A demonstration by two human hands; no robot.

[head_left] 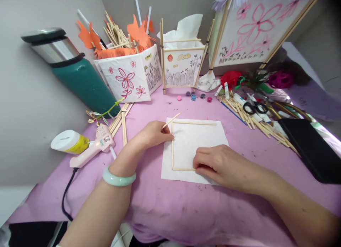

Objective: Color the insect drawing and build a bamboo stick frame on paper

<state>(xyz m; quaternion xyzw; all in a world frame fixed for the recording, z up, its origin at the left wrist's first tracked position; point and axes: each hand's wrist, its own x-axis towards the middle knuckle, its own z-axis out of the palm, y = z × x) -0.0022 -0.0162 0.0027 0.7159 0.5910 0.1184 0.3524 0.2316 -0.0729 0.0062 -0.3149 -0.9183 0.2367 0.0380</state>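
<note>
A white sheet (183, 149) lies on the purple cloth with thin wooden sticks along its top, left and bottom. My left hand (157, 134) is closed on a loose wooden stick (173, 119) that slants up to the right, and its fingertips are beside the left stick (172, 151). The top stick (194, 123) is untouched. My right hand (213, 163) rests on the sheet with its fingers pressed together over the right end of the bottom stick (183, 169). Its palm hides the lower right of the sheet.
Left are a pink glue gun (92, 151), a white-yellow bottle (69, 141), stick bundles (123, 126) and a teal flask (82, 83). Decorated boxes (129, 78) and a tissue holder (183, 67) stand behind. Right are scissors (255, 107), many sticks and a black phone (311, 144).
</note>
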